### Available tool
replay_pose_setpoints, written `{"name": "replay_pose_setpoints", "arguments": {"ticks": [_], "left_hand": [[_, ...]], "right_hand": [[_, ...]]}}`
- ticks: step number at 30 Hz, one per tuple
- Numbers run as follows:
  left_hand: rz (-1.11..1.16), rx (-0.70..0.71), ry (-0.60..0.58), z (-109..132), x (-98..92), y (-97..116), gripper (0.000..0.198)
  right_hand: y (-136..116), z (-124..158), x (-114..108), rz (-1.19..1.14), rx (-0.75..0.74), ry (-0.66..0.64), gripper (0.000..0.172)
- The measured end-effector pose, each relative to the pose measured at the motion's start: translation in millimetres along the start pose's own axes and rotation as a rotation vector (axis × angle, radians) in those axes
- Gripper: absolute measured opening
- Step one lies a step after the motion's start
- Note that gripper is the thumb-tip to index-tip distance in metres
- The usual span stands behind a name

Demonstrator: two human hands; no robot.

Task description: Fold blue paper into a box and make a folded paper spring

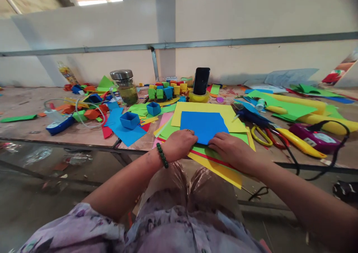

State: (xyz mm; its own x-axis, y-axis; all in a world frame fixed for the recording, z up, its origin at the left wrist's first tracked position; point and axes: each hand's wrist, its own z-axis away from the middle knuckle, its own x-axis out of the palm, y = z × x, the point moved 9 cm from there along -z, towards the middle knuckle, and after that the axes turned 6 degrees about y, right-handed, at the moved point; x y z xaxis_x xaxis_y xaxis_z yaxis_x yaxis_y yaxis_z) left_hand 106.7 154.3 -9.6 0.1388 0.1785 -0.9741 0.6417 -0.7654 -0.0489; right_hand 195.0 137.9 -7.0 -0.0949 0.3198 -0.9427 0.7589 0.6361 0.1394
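I observe one blue sheet (203, 125) of paper, roughly rectangular, right edge uneven. Pose: mostly flat, overlying the yellow sheet (201, 107); far edges approximately parallel, near portion extending beyond the yellow sheet's near edge.

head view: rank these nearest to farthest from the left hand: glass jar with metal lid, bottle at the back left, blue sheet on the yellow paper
Nearest to the left hand first:
1. Blue sheet: at its fingers, just to the right
2. Glass jar: farther back, to the left
3. Bottle: far left, near the wall
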Motion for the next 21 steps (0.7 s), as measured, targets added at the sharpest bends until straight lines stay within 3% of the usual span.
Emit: {"name": "replay_pose_setpoints", "arguments": {"ticks": [4,10,15,21], "left_hand": [[0.085,0.005,-0.062,-8,0.3,-9,0.018],[0.273,-0.181,-0.117,-17,3.3,-34,0.022],[0.29,-0.199,-0.106,-19,12.1,-44,0.019],[0.307,-0.188,-0.053,-12,16.6,-48,0.018]], "right_hand": [[14,-7,4,-0.063,0.102,-0.089,0.027],[43,-10,16,-0.232,0.315,-0.154,0.031],[59,-4,22,-0.152,0.429,-0.166,0.033],[61,5,19,-0.058,0.521,-0.196,0.037]]}}
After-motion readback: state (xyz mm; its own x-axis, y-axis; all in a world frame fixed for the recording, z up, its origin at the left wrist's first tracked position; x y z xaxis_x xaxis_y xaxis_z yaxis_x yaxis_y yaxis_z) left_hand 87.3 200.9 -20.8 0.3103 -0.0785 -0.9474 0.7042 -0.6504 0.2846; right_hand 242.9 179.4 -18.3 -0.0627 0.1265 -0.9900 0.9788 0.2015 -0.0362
